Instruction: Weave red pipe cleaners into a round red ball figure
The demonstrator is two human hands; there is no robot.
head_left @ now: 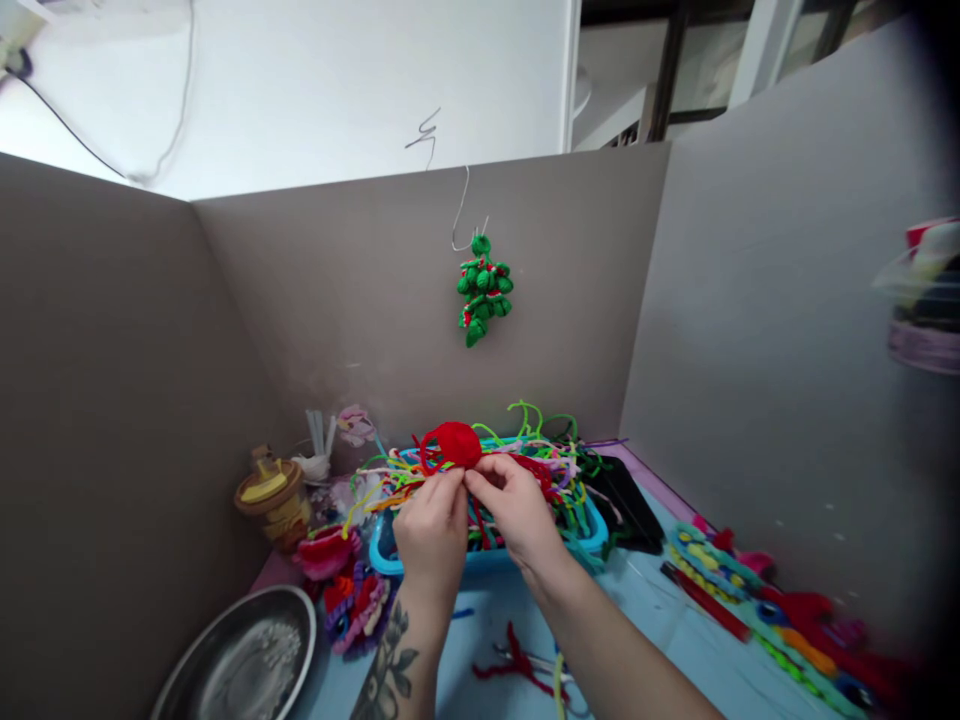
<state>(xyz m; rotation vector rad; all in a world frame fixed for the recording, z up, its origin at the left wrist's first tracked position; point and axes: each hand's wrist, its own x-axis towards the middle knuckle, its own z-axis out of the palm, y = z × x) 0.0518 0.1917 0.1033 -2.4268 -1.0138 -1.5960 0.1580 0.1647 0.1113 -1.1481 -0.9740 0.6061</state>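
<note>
A red fuzzy pipe-cleaner piece [452, 445], with a rounded solid part and an open loop on its left, is held up in front of me. My left hand [433, 520] pinches its lower edge from the left, fingertips pressed together. From the right, my right hand [517, 510] pinches it at the same spot, thumb and forefinger nearly touching the left fingertips. The exact join between the fingers is hidden. Just behind both hands is a blue basket [491, 565] heaped with pipe cleaners [577, 500] of many colours.
Red pipe-cleaner scraps [517, 655] lie over scissors on the blue tabletop [637, 640]. A metal bowl [300, 620] stands front left, a lidded brown pot [277, 495] behind it. Colourful fuzzy pieces [780, 610] and a red pen-like tool [712, 605] lie right. A green ornament [484, 290] hangs ahead.
</note>
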